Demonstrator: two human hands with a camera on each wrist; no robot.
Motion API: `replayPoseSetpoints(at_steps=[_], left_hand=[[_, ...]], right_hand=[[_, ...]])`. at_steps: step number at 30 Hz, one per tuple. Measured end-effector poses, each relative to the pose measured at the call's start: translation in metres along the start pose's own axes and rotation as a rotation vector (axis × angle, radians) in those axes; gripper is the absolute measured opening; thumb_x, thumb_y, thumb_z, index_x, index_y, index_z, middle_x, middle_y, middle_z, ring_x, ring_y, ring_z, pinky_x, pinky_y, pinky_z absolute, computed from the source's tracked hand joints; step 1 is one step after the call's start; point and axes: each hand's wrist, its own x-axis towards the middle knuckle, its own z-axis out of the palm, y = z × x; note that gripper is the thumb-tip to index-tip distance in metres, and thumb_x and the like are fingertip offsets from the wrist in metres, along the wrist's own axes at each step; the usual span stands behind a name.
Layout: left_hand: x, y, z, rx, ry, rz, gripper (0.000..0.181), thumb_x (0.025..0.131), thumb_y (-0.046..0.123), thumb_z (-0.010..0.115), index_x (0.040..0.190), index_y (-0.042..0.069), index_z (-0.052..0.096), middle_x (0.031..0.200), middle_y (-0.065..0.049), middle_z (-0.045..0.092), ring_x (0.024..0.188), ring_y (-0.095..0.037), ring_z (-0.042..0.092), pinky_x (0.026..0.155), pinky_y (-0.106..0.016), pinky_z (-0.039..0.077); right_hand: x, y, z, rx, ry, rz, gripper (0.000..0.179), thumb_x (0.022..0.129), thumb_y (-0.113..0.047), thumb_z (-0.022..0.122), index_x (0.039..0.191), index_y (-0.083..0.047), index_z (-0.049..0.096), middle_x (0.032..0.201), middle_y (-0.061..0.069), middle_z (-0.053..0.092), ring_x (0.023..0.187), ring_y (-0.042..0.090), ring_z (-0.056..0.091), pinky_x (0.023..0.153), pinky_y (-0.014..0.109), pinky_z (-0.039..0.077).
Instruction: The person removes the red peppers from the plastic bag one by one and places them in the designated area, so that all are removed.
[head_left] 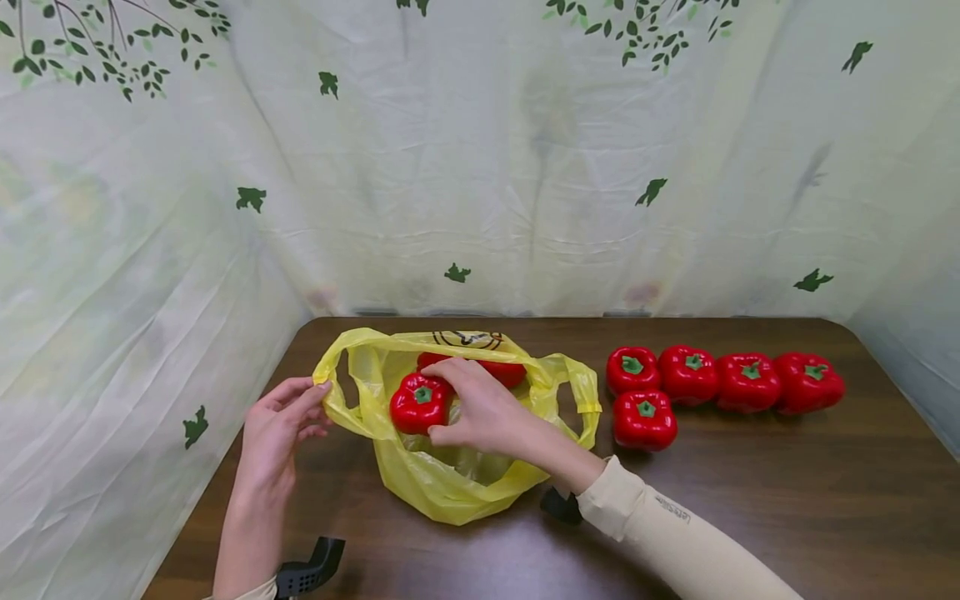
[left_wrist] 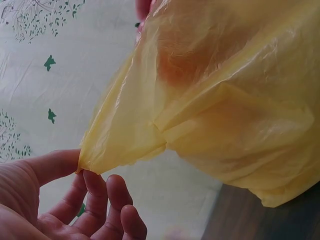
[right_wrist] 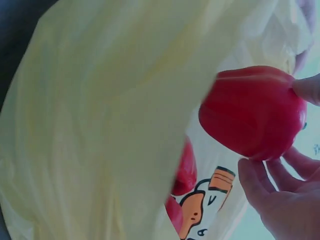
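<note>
A yellow plastic bag (head_left: 450, 483) stands open-mouthed on the table. My left hand (head_left: 273, 433) pinches the bag's left handle between thumb and finger; the left wrist view shows the pinched plastic corner (left_wrist: 95, 157) with the other fingers loosely bent. At the bag's mouth, my right hand (head_left: 487, 408) grips a red bell pepper (head_left: 418, 404) with a green stem. In the right wrist view the thumb and fingers hold that pepper from both sides. More red peppers (head_left: 506, 372) lie inside the bag, partly hidden by the right hand.
On the table's right side, several red bell peppers (head_left: 750, 382) stand in a row, with one pepper (head_left: 645, 421) in front of the row's left end. The brown wooden table (head_left: 787, 500) meets a pale leaf-patterned curtain (head_left: 510, 208) behind and at the sides.
</note>
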Motion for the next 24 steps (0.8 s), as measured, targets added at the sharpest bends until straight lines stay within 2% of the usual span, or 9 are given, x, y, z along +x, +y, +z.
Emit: replayPoseSetpoints(at_steps=[6,16,24], left_hand=[[0.000,0.000,0.000,0.008,0.000,-0.004,0.017,0.087,0.027,0.077,0.093,0.013,0.069,0.076,0.001,0.069,0.063,-0.017,0.064,0.060,-0.027,0.054],[0.001,-0.001,0.000,0.007,-0.006,-0.003,0.016,0.087,0.026,0.077,0.093,0.013,0.069,0.076,0.001,0.069,0.062,-0.016,0.064,0.060,-0.027,0.055],[0.002,-0.002,0.000,0.010,-0.006,-0.001,0.016,0.087,0.026,0.077,0.094,0.013,0.069,0.076,0.001,0.069,0.063,-0.017,0.064,0.061,-0.028,0.055]], right_hand=[[-0.013,-0.001,-0.007,0.091,0.083,-0.009,0.066,0.076,-0.026,0.079,0.135,-0.013,0.052,0.132,-0.002,0.053,0.122,0.014,0.046,0.099,0.034,0.046],[-0.035,-0.001,-0.017,0.206,0.204,-0.017,0.063,0.075,-0.020,0.078,0.133,-0.018,0.054,0.132,-0.009,0.050,0.120,0.010,0.045,0.094,0.036,0.048],[-0.051,0.001,-0.027,0.226,0.274,-0.025,0.063,0.075,-0.018,0.078,0.133,-0.021,0.054,0.130,-0.014,0.050,0.116,0.005,0.048,0.092,0.033,0.050]])
